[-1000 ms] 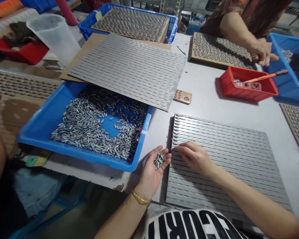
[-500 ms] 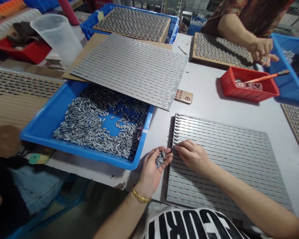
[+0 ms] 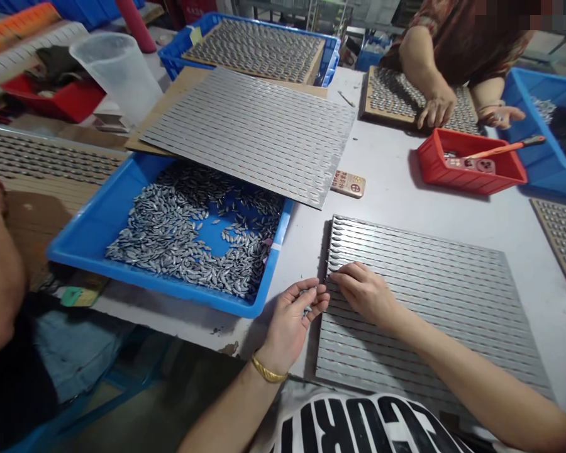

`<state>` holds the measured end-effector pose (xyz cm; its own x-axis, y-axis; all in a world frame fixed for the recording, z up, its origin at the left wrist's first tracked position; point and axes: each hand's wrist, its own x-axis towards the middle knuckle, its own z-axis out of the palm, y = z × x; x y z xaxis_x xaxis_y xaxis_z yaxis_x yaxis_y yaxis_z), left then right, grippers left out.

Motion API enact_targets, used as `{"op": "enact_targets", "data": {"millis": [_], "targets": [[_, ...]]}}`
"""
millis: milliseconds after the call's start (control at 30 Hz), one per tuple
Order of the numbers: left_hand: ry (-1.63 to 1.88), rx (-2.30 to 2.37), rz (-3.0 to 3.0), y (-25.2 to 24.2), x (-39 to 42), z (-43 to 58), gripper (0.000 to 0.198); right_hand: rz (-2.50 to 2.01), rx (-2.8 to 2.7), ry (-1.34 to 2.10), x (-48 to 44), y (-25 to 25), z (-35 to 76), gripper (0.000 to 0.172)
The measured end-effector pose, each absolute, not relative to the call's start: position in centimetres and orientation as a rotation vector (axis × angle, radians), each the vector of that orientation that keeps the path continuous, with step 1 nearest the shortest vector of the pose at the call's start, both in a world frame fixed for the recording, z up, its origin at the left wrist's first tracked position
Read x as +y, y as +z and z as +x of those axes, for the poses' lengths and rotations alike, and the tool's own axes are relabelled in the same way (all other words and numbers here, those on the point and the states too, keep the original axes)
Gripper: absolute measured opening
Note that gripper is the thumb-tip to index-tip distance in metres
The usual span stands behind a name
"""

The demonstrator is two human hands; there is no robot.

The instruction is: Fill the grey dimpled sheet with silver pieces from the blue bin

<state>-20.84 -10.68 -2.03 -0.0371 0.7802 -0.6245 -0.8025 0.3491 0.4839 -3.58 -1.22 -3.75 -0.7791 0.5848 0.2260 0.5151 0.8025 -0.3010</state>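
Observation:
My left hand (image 3: 290,318), with a gold bracelet at the wrist, is cupped and half closed around a small handful of grey metal pieces (image 3: 307,301) at the left edge of a ribbed metal plate (image 3: 434,302). My right hand (image 3: 365,292) rests on that plate near its left edge, fingertips pinched together against a groove; what they pinch is too small to make out. A blue tray (image 3: 99,220) holding a heap of the same grey pieces (image 3: 179,233) stands just left of my left hand.
A second ribbed plate (image 3: 255,129) on cardboard overhangs the blue tray's back. A person across the table reaches over a filled board (image 3: 396,94); a red bin (image 3: 471,165) with an orange-handled tool sits nearby. Another person's arm (image 3: 0,270) is at the left. A clear jug (image 3: 117,72) stands far left.
My left hand has curled further closed around the pieces. The person opposite moved a hand onto the filled board. The arm at the left came back into view.

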Motion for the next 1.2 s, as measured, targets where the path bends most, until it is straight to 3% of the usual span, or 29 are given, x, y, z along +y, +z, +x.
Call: {"op": "enact_targets", "data": {"millis": [433, 1200], "targets": [[1.267, 1.056, 0.01, -2.1, -10.9, -20.6, 0.026, -0.997, -2.482, 0.573, -0.9, -4.5, -3.7, 0.02], [1.078, 1.105, 0.208, -3.8, -8.6, -21.1, 0.033, -1.141, -2.585, 0.449, -1.3, -2.9, -4.1, 0.012]]}}
